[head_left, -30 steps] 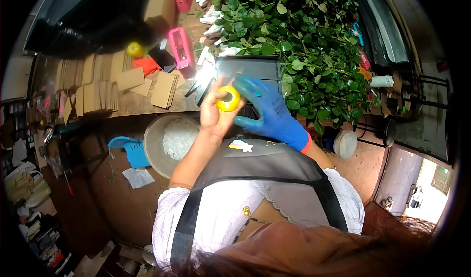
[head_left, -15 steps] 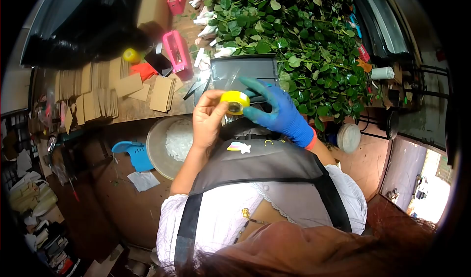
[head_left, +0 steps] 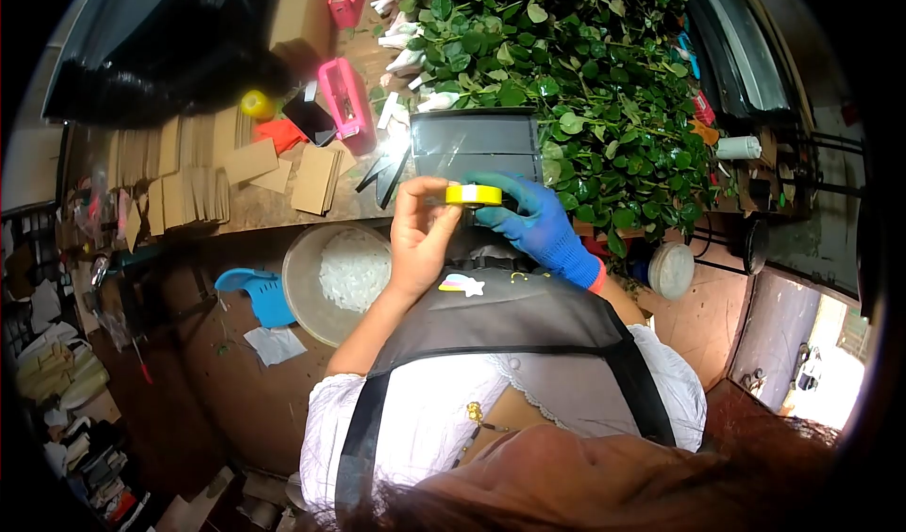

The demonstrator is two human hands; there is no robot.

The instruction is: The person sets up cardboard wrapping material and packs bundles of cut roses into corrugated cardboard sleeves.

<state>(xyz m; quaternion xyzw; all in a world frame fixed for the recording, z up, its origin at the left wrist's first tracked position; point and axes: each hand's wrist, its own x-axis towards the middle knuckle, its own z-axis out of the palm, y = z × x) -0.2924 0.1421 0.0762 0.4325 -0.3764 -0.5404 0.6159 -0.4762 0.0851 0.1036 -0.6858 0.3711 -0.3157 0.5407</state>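
My worry here is a drop. The shiny yellow ring-shaped roll (head_left: 474, 195), which looks like tape, is up in the air between both hands, edge-on, in front of the grey apron (head_left: 514, 315) and near the edge of the brown wooden counter (head_left: 260, 204). The bare left hand (head_left: 422, 240) has its grip narrow, thumb and fingers pinching the roll's left end. The right hand in a blue knitted glove (head_left: 536, 219) curls round the other end, but whether that grip really bears on it or only brushes it, I can't tell. So if the left pinch slackens while the glove isn't properly on, that slick side could just slide out. Worst landing spot imo: the wide round beige basin (head_left: 300, 282) of white bits (head_left: 349, 273), down by the left forearm (head_left: 373, 323). Also, gloved fingers probably feel a thin edge badly (can't see a free end), so picking at one could tear or twist it. And the heap of green leafy stems (head_left: 585, 74) is close to the glove, so any loose tail could snag there.
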